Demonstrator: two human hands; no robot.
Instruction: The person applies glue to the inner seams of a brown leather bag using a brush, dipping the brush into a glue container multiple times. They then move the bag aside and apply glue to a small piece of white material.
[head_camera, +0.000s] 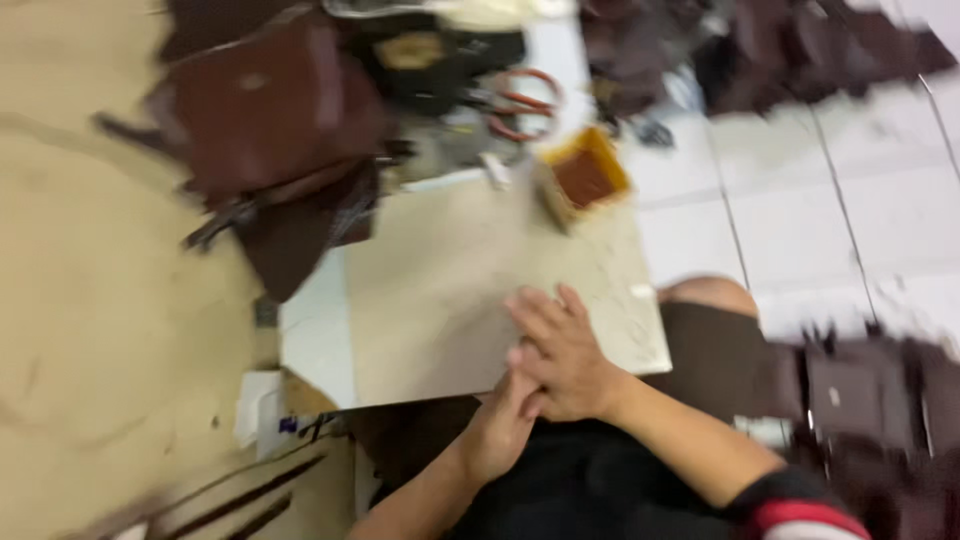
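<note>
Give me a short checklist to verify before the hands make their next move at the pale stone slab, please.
1. Right hand free: ok, it lies flat, fingers spread on the pale stone slab.
2. Left hand free: cannot tell, the right hand partly covers it.
3. Slab surface bare ahead of the hands: ok.
4. Small orange-rimmed tray of brown paste within the slab: not ok, it sits at the far corner.
5. Red-handled scissors away from the hands: ok.
6. Sharp view: not ok, blurred.

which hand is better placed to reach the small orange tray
Right, probably. The right hand lies flat on the pale board, nearer the orange tray; the left hand sits under it at the board's near edge.
</note>
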